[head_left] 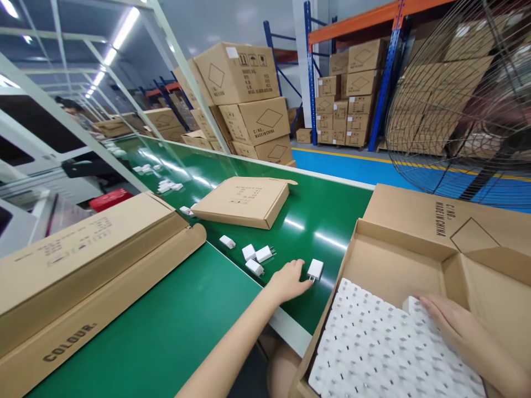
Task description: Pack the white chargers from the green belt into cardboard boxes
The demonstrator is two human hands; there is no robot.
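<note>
My left hand (289, 281) is over the green belt, fingers apart and nothing in them. Right beside its thumb lies a white charger plug (316, 268) with its prongs toward me; whether the thumb touches it I cannot tell. Several more white charger plugs (264, 254) lie loose to the left of that hand. At the right, an open cardboard box (398, 249) holds tight rows of white chargers (373, 337). My right hand (458, 323), slightly blurred, has its fingertips closed on a white charger (410, 304) at the far edge of those rows.
A flat closed carton (244, 202) rests on the conveyor belt (332, 204), with loose chargers (169, 186) farther along. At the left lies a long carton (99, 265). A large fan (452, 105) stands at the right; stacked boxes (253, 121) are behind the belt. A person (74, 108) is far off.
</note>
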